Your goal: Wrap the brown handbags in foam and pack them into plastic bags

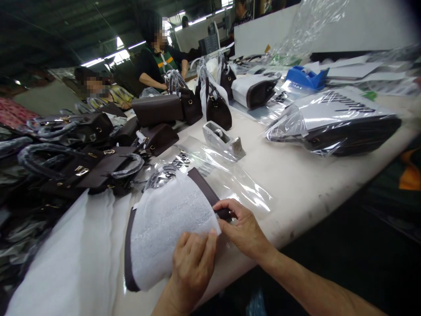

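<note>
A dark brown handbag (129, 245) lies on its side at the near table edge, wrapped in a white foam sheet (164, 224). My left hand (192, 265) presses flat on the sheet's lower right corner. My right hand (241, 226) pinches the sheet's edge against the bag's dark rim at the right end. A clear plastic bag (230, 180) lies flat just beyond the wrapped handbag, with printed marks near its far end.
A grey tape dispenser (222, 138) stands mid-table. A heap of dark handbags (82, 153) fills the left. A bagged handbag (338, 125) lies at right. More bags (215, 103) stand farther back. Two people sit at the far left end. The table edge (312, 219) runs diagonally at right.
</note>
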Tool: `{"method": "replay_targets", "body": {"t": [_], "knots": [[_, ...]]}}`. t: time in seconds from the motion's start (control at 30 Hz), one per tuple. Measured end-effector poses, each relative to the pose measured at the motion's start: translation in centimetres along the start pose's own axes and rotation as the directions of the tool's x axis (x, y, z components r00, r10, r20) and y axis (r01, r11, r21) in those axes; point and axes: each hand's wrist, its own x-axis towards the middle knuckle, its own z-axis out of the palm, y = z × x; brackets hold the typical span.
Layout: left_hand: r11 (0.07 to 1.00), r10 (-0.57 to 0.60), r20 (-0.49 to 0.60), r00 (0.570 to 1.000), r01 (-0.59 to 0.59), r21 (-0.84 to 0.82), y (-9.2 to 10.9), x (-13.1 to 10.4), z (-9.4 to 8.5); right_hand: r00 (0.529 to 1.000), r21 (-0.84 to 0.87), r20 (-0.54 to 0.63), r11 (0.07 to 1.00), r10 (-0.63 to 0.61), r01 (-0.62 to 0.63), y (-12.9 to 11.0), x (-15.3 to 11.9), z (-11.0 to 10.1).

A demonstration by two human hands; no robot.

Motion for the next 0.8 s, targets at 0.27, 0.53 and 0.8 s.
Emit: {"method": "replay_targets", "body": {"t": [0.27, 0.53, 0.8], "knots": [[0.998, 0.003, 0.019, 1.000, -0.002, -0.070, -0.3, -0.7, 0.2, 0.995, 0.016, 0.028, 0.995, 0.095, -0.096, 0.3, 0.6, 0.2], [0.992, 0.091, 0.109, 0.990, -0.099, 0.073, 0.2, 0.1, -0.1, 0.981, 0.007, 0.159, 0.994, 0.109, -0.112, -0.1, 0.9, -0.6], [0.998, -0.059, 0.088, 0.994, 0.059, -0.004, 0.7, -0.6, -1.7, 0.936, -0.219, 0.211, 0.919, -0.283, 0.327, 1.5, -0.6, -1.4]]}}
